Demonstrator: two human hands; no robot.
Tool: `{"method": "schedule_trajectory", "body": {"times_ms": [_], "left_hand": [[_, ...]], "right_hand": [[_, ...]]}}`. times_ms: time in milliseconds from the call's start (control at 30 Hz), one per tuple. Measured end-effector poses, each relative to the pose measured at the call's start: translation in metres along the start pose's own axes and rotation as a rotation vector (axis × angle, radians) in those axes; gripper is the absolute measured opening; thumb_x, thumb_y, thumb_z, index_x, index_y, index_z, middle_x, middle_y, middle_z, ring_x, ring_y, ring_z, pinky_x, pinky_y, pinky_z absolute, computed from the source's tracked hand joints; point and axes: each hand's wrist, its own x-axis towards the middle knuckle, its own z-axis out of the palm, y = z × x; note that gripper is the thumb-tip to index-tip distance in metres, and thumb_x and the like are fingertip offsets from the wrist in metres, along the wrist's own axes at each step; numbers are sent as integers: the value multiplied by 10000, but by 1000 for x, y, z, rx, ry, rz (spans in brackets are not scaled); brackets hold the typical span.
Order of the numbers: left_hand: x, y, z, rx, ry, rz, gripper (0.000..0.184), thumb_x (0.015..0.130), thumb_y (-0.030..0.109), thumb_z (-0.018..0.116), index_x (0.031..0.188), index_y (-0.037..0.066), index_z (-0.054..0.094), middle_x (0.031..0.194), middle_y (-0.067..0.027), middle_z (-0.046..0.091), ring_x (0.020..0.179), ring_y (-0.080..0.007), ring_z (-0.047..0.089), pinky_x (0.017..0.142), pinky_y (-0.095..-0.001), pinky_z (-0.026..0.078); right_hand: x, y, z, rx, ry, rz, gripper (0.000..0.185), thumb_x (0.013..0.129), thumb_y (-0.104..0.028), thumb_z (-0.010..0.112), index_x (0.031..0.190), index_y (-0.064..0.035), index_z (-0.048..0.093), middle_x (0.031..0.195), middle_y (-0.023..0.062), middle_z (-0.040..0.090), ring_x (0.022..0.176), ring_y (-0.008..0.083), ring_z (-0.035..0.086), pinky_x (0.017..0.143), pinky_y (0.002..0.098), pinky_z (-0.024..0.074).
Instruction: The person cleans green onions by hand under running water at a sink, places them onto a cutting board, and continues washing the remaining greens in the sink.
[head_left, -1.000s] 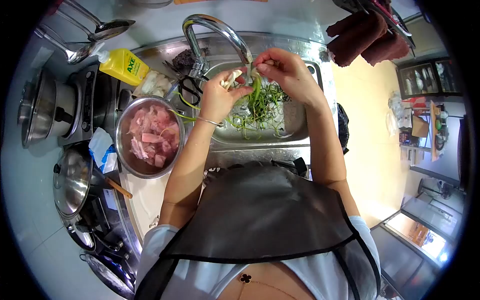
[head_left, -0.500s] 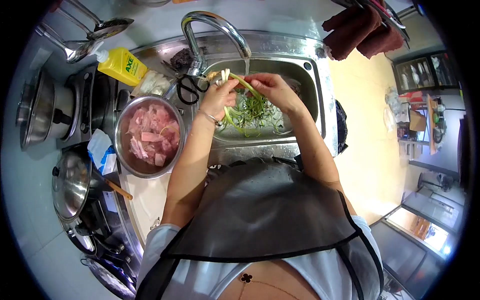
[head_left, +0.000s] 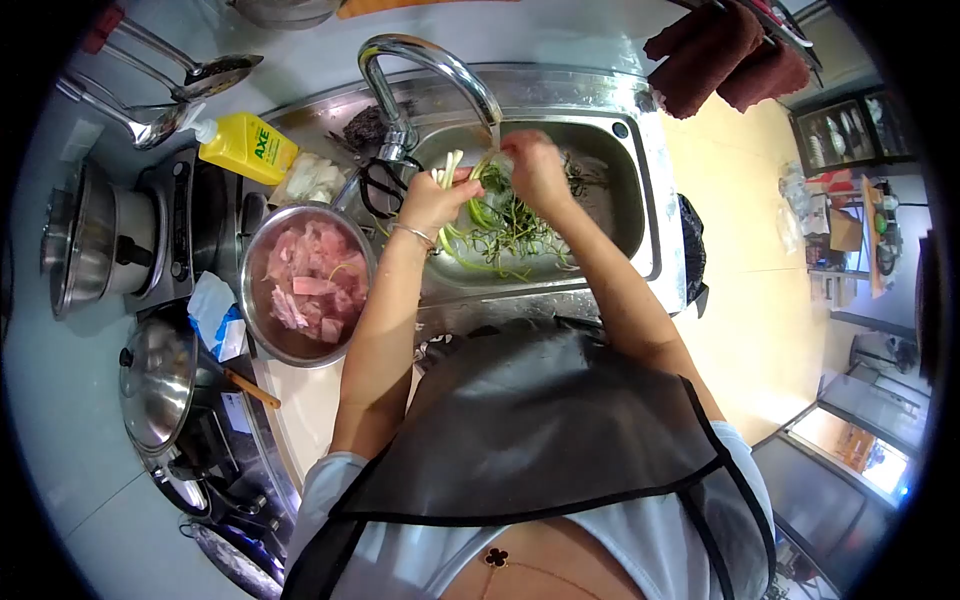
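Over the left part of the sink, my left hand [head_left: 435, 205] is closed around a small bunch of spring onions [head_left: 452, 165]. Their white ends point up and the green leaves hang down into the basin. Just right of it, my right hand [head_left: 538, 172] is held by the water stream under the faucet [head_left: 430, 48]. Motion blurs its fingers, so I cannot tell whether it grips anything. More green stalks [head_left: 515, 232] lie loose in the steel sink [head_left: 632, 215] below both hands.
Left of the sink stands a steel bowl of raw meat [head_left: 315, 280]. Black-handled scissors [head_left: 383, 187] lie between bowl and faucet. A yellow soap bottle [head_left: 247, 147] is behind the bowl. A lidded pan [head_left: 158, 385] sits at the left. Brown cloths [head_left: 705, 62] hang at upper right.
My right hand has come away from the spring onions and moved up a little toward the water stream. My left hand has shifted slightly left and down, still holding the bunch.
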Motion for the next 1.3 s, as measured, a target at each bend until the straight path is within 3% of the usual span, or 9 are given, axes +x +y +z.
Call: {"method": "schedule_trajectory", "body": {"times_ms": [167,300,400,433,567,900,1100,1167,1300], "left_hand": [[-9,6,-16,-231,-68,-126,267,766,109,576,983,-28,501,799,-85,589,405,0,333,341,-133,233],[-8,7,-18,-260,-22,-170,219,753,96,587,934,-17,538,768,-75,606,408,0,313,348,-151,200],[-1,5,-13,-311,28,-160,215,743,105,601,920,-8,557,759,-67,612,408,1,313,350,-152,197],[0,6,-8,-315,52,-158,211,736,110,609,910,-2,569,754,-62,614,408,1,313,352,-153,195],[10,-4,2,-339,33,-173,261,753,120,600,972,0,528,837,-88,604,429,-6,337,368,-141,219],[-11,-1,-1,-5,91,-109,334,675,29,653,981,-44,539,802,-24,575,551,-18,448,410,-146,248],[-37,9,-23,-138,13,-144,328,657,-9,657,957,-63,536,750,-64,587,485,-3,419,377,-135,227],[-43,11,-26,-168,28,-113,335,657,-14,656,962,-71,531,759,-66,584,482,-5,410,379,-141,226],[-42,10,-26,-181,17,-90,318,659,-20,652,950,-73,536,759,-65,581,483,-9,407,382,-150,223]], "right_hand": [[-2,115,-17,-417,87,330,108,670,-16,505,750,-3,577,776,182,561,744,346,541,660,418,437],[-41,174,-30,-576,-301,782,124,694,-101,542,786,-40,599,835,187,576,824,316,557,726,386,451],[-44,117,-26,-548,-383,568,154,716,-108,519,828,-52,608,864,170,589,848,275,565,745,337,457],[-44,109,-20,-351,-390,223,161,743,-109,502,846,-59,615,857,144,594,810,264,570,721,342,456],[-25,-11,-17,452,-434,253,254,754,-244,584,894,-35,609,822,155,598,781,234,579,681,316,437],[-13,40,-11,-221,94,-62,47,673,20,467,692,-13,496,713,167,510,730,326,483,648,406,390],[-31,158,-39,-545,35,298,41,629,-22,513,661,-3,530,681,185,561,673,348,559,597,423,456],[-46,178,-42,-617,-377,544,75,661,-50,522,687,6,564,768,207,576,744,339,571,629,400,470],[-47,144,-24,-311,-422,363,292,682,-255,592,905,-68,602,908,178,575,832,337,552,732,375,442]]}}
